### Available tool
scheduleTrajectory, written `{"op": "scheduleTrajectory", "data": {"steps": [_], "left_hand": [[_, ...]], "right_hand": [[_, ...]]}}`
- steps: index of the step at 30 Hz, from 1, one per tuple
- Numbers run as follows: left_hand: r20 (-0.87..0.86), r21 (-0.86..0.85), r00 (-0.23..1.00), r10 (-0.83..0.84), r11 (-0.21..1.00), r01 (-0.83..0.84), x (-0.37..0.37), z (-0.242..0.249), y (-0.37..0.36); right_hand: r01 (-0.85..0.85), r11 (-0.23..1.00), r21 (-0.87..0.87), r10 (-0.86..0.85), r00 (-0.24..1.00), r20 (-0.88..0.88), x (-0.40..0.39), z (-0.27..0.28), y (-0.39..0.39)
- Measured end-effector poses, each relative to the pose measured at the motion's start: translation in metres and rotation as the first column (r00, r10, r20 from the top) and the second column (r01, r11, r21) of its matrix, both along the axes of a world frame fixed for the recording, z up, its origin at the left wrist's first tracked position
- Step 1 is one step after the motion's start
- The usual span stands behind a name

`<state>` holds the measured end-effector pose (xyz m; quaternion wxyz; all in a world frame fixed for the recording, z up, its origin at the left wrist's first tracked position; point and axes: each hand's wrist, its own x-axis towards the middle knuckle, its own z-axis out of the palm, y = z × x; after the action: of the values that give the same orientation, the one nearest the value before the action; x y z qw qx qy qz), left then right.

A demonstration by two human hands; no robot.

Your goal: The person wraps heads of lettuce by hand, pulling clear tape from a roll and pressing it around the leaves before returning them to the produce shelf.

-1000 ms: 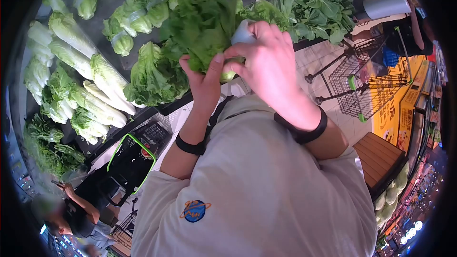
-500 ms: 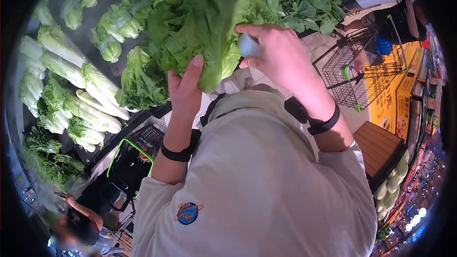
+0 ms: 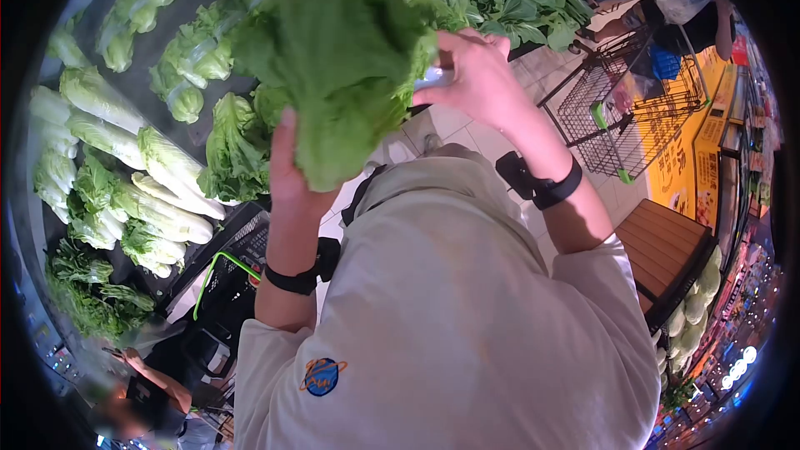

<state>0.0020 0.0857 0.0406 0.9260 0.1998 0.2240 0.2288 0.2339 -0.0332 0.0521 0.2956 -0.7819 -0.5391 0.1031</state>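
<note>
The big, frilly, bright green head of leaf lettuce (image 3: 337,67) is held up in the air in front of the dark produce shelf (image 3: 146,37). It looks light, soft and easily bruised, best gripped low, near its stem. The left hand (image 3: 287,171) cups it from beneath, fingers curled into the leaves. The right hand (image 3: 475,75), at the lettuce's right edge, is closed around a small pale object (image 3: 435,77), fingertips touching the leaves. Long pale cabbages (image 3: 171,162) lie left of the lettuce on the shelf; a wire shopping cart (image 3: 637,117) stands to its right.
</note>
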Motion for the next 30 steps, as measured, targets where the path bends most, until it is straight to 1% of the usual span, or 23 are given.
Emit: {"op": "scheduleTrajectory", "data": {"steps": [1,3,4,5,6,7,8,9,10,11,12,13,14,15,16,17,18,19,20,23,24,29,30], "left_hand": [[0.001,0.001,1.0,-0.006,1.0,0.006,-0.005,0.001,0.005],[0.001,0.035,0.996,-0.085,0.996,0.084,-0.009,0.003,0.011],[-0.06,0.031,0.998,0.001,1.0,0.001,-0.005,0.007,0.008],[-0.061,0.032,0.998,-0.001,0.999,0.003,-0.004,0.006,0.01],[-0.026,0.072,0.998,-0.056,0.996,0.058,-0.003,0.004,0.013],[0.006,0.113,0.994,-0.112,0.987,0.11,-0.001,0.005,0.015],[0.006,0.116,0.994,-0.111,0.987,0.11,0.002,0.007,0.014],[-0.061,0.17,0.997,-0.05,0.984,0.06,0.009,0.014,0.011],[-0.122,0.224,0.992,0.013,0.974,0.015,0.015,0.018,0.009],[-0.119,0.224,0.993,0.014,0.975,0.013,0.017,0.017,0.011],[-0.167,0.284,0.983,0.076,0.958,-0.025,0.019,0.014,0.014],[-0.211,0.345,0.968,0.139,0.937,-0.06,0.021,0.01,0.016],[-0.21,0.346,0.967,0.142,0.936,-0.062,0.021,0.006,0.019],[-0.255,0.421,0.947,0.195,0.904,-0.073,0.02,0.001,0.022],[-0.294,0.496,0.922,0.252,0.865,-0.079,0.019,-0.003,0.023],[-0.294,0.499,0.921,0.258,0.863,-0.083,0.016,-0.01,0.023],[-0.338,0.646,0.892,0.3,0.763,-0.012,0.013,-0.018,0.023],[-0.371,0.766,0.86,0.352,0.639,0.069,0.019,-0.007,0.021],[-0.312,0.395,0.915,0.255,0.911,-0.119,0.026,0.008,0.015],[-0.258,0.465,0.94,0.223,0.881,-0.081,0.026,0.003,0.016],[-0.277,0.51,0.926,0.257,0.856,-0.085,0.029,0.006,0.013],[-0.348,0.666,0.857,0.379,0.743,-0.058,0.033,0.006,0.005],[-0.308,0.708,0.867,0.392,0.703,-0.066,0.034,0.006,0.003]], "right_hand": [[0.006,1.0,0.001,-0.006,1.0,0.001,0.003,-0.003,-0.002],[-0.031,0.999,-0.031,0.023,0.974,-0.225,0.01,-0.003,-0.007],[-0.017,0.999,-0.029,0.009,0.971,-0.24,0.005,0.003,-0.01],[-0.015,0.999,-0.028,0.008,0.971,-0.241,0.003,0.005,-0.011],[-0.032,0.999,-0.02,0.017,0.852,-0.523,0.003,0.006,-0.011],[-0.047,0.999,-0.007,0.026,0.654,-0.756,0.003,0.007,-0.01],[-0.101,0.995,-0.013,0.057,0.653,-0.755,0.005,0.007,-0.01],[-0.101,0.995,-0.01,0.059,0.654,-0.754,0.006,0.008,-0.011],[-0.119,0.989,0.086,0.142,0.632,-0.762,0.006,0.01,-0.014],[-0.135,0.974,0.181,0.225,0.607,-0.762,0.006,0.011,-0.017],[-0.145,0.966,0.215,0.259,0.523,-0.812,0.004,0.021,-0.02],[-0.148,0.965,0.215,0.261,0.523,-0.811,0.003,0.028,-0.023],[-0.124,0.969,0.214,0.247,0.421,-0.873,0.002,0.032,-0.025],[-0.102,0.972,0.211,0.232,0.311,-0.922,0.0,0.037,-0.027],[-0.098,0.979,0.181,0.203,0.333,-0.921,-0.003,0.043,-0.028],[-0.103,0.978,0.184,0.208,0.331,-0.92,-0.007,0.044,-0.028],[-0.09,0.974,0.21,0.228,0.354,-0.907,-0.01,0.044,-0.027],[-0.08,0.969,0.235,0.248,0.379,-0.891,-0.013,0.044,-0.026],[-0.102,0.963,0.25,0.269,0.43,-0.862,-0.014,0.042,-0.026],[-0.053,0.967,0.251,0.25,0.415,-0.875,-0.021,0.048,-0.023],[-0.086,0.965,0.247,0.258,0.466,-0.846,-0.021,0.051,-0.023],[-0.126,0.952,0.28,0.303,0.533,-0.79,-0.038,0.068,-0.016],[-0.155,0.956,0.25,0.29,0.645,-0.707,-0.042,0.071,-0.014]]}}
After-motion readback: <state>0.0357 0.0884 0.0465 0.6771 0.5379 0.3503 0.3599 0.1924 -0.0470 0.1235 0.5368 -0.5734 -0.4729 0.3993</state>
